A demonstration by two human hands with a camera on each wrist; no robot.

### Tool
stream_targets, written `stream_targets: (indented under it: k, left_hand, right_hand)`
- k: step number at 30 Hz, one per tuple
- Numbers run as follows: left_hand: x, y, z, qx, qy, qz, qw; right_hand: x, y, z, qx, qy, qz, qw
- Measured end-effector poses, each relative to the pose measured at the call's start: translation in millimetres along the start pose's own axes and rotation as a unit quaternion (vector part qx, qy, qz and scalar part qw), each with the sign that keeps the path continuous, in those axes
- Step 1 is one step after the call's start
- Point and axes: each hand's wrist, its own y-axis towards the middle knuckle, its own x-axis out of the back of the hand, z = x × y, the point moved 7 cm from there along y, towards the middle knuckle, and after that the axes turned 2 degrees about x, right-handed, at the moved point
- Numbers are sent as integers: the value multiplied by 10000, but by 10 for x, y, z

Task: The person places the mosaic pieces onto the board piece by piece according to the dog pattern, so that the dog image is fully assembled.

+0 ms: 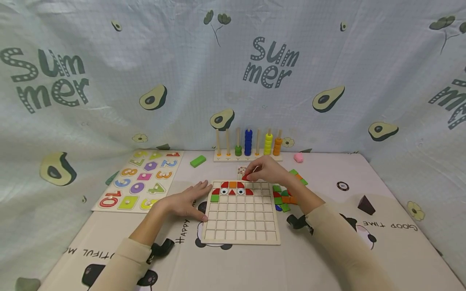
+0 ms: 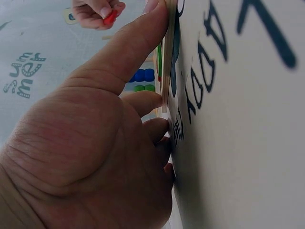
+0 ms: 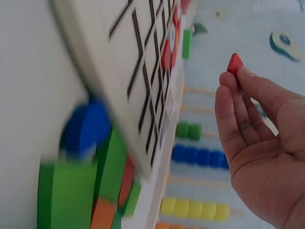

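The hands are apart from each other. The right hand pinches a red piece between thumb and fingers; the piece is raised above the far edge of the grid board. The left hand is spread, its thumb and fingers at the left edge of the board.

The board lies flat on the tabletop. Its far rows carry red pieces, an orange square and two eye tiles, with a red triangle between the eyes. A green square occupies the left column below them.

Loose colored pieces lie beside the right edge of the board. A number puzzle lies to the left, near a green block. A bead rack stands behind the board. A pink object, a round disc and a dark pyramid are farther right. A printed curtain hangs behind.
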Motion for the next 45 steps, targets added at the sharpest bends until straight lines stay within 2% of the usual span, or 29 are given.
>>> stream_targets:
  k: [2, 8, 16, 30, 39, 42, 45]
  left_hand:
    - [-8, 8, 13, 45, -12, 3, 10000]
    - [-9, 10, 17, 107, -31, 22, 9999]
    - [14, 9, -23, 75, 5, 42, 10000]
    - [14, 7, 11, 146, -34, 18, 9999]
    - [15, 8, 6, 113, 28, 35, 9999]
    - [10, 11, 16, 136, 69, 34, 9999]
    - [-4, 13, 22, 128, 59, 27, 9999]
  right_hand:
    - [-161, 71, 84, 77, 78, 228, 9997]
    - [-555, 242, 261, 304, -423, 688, 9963]
    - [-872, 323, 372, 441, -1285, 1121, 9844]
    - [-929, 308, 401, 545, -1991, 1027, 9731]
    - [-975, 282, 439, 741, -2632, 1132, 9552]
    - [-951, 270, 434, 730, -2520, 1131, 9583]
    - [-837, 234, 440, 685, -2334, 1040, 9644]
